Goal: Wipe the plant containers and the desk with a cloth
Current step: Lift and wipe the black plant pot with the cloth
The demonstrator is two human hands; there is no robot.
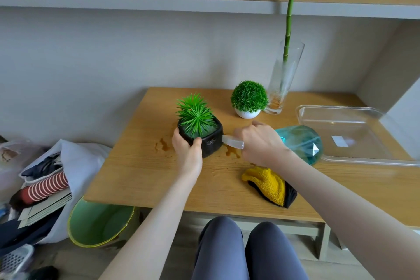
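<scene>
- My left hand [186, 146] grips the black square pot [210, 137] w/ the spiky green plant [195, 116]: fingers curled on its left side, thumb on the front rim. Pot stands upright on the counter [145, 166], approx. in the middle.
- My right hand [261, 143] is curled round the neck of a teal spray bottle [302, 141]; its clear nozzle [233, 143] points at the pot's right side, almost touching.
- Wet brown spots on the counter, left of the pot [162, 144] and just under the nozzle [231, 151].
- The yellow cloth [267, 183], w/ a dark part below, lies crumpled on the counter near the front edge, under my right forearm; no hand touches it.
- Round green ball plant in a white pot [247, 112] stands behind, apart from the black pot. Just beside it on the right, a tall glass vase [284, 79] w/ a bamboo stem [289, 7].
- Clear plastic tray [345, 134] at the right side, behind the bottle.
- On the floor left: green bin [100, 223] and a bag w/ clothes [45, 179].
</scene>
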